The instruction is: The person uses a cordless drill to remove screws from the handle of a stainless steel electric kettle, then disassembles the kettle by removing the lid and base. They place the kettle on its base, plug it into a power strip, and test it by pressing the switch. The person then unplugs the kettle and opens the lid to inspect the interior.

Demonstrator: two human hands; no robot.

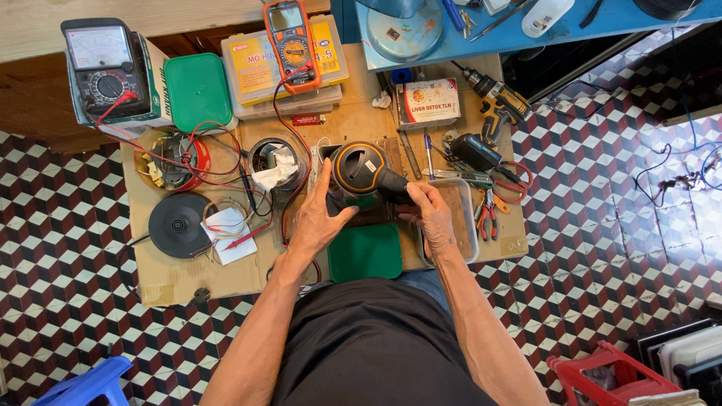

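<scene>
Kettle (362,174) between base (179,225) and pliers (487,216)
</scene>
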